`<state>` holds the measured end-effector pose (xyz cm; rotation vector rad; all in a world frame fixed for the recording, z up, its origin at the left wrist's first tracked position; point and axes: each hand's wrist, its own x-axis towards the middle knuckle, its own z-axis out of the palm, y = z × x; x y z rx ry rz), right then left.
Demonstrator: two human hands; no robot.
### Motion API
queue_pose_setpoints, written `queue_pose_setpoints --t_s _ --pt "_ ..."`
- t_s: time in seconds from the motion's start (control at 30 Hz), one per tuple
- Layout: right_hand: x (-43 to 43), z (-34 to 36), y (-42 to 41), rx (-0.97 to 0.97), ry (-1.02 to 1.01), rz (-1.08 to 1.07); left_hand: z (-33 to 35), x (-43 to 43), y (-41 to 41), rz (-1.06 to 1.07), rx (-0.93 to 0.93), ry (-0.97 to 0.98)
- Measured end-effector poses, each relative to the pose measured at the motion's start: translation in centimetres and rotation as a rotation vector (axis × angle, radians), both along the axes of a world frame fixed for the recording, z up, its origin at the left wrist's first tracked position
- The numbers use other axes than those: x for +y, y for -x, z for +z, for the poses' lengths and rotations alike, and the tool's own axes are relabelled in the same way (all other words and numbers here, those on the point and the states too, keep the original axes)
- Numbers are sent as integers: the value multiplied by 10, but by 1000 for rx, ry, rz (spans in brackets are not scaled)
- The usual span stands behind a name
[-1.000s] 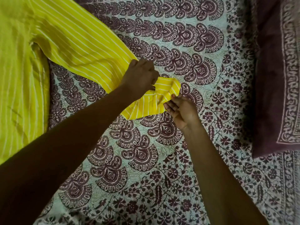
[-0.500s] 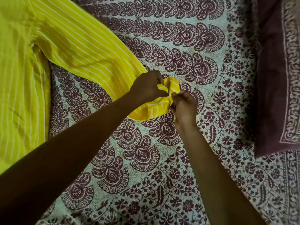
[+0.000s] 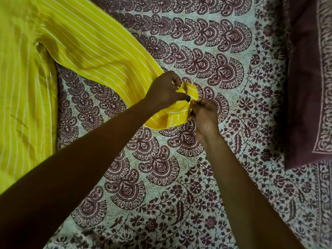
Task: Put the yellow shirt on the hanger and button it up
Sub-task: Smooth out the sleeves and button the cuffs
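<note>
The yellow shirt with thin white stripes lies flat on the bed at the left. Its long sleeve runs diagonally toward the middle. My left hand pinches the upper flap of the sleeve cuff, with a small dark button showing at my thumb. My right hand pinches the other edge of the same cuff from the right. Both hands hold the cuff bunched up off the sheet. No hanger is in view.
A bedsheet printed with maroon paisley and flowers covers the whole surface. A dark maroon pillow with a pale patterned border lies along the right edge.
My right hand moved up from beside the cuff and closed on its edge. My left hand shifted right along the sleeve, and the flat cuff got folded and lifted between both hands.
</note>
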<state>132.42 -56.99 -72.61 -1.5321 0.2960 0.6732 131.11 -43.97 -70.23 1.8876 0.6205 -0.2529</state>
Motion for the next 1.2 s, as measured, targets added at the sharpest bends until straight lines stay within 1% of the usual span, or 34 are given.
queue_pose_setpoints --t_s 0.13,0.23,0.33,0.4,0.5,0.63,0.73,0.9,1.0,1.2 --pt "-3 4 -1 121 -82 -19 -7 -5 7 108 -33 78" --pt "-6 2 0 189 -124 -79 -10 -10 8 155 -31 71" --pt "-8 0 2 244 -172 -146 -11 -14 6 155 -30 48" --pt "-8 0 2 250 -192 -181 -13 -15 4 146 -35 47" --pt "-5 1 4 200 -171 -183 -18 -13 6 149 -55 61" --pt "2 3 7 87 -45 -125 -23 -10 9 153 -84 88" --pt "3 5 6 152 -49 -187 -25 -11 9 171 -95 131" --pt "-2 6 8 339 -235 -273 -26 -13 13 206 -91 319" --pt "-2 5 11 355 -248 -306 -28 -12 15 208 -111 362" --pt "0 6 13 333 -248 -318 -28 -11 15 179 -117 356"
